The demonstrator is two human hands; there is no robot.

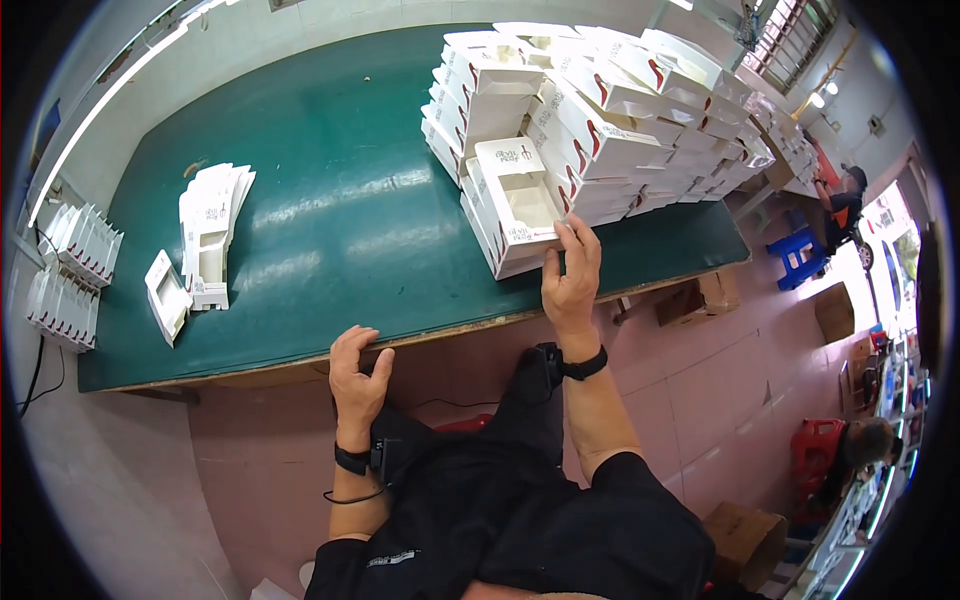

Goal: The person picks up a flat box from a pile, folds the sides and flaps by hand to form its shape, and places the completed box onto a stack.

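My right hand [572,272] rests its fingers on the near right corner of a white open-topped cardboard box [504,180], the top one of a short stack at the front of a large pile. I cannot tell whether the fingers grip the box or only touch it. Near the table's front edge is my left hand [358,372], its thumb apart from the fingers and nothing in it. On the table's left lies a row of flat, overlapping white box blanks [210,225]. Beside them a single white carton piece [168,297] lies tilted.
The green-topped table [330,170] spans the view, with a big pile of white boxes [625,150] at its right. More boxes [65,305] stand at the far left. A blue stool [796,257], cardboard cartons [700,297] and two seated people [850,205] are to the right.
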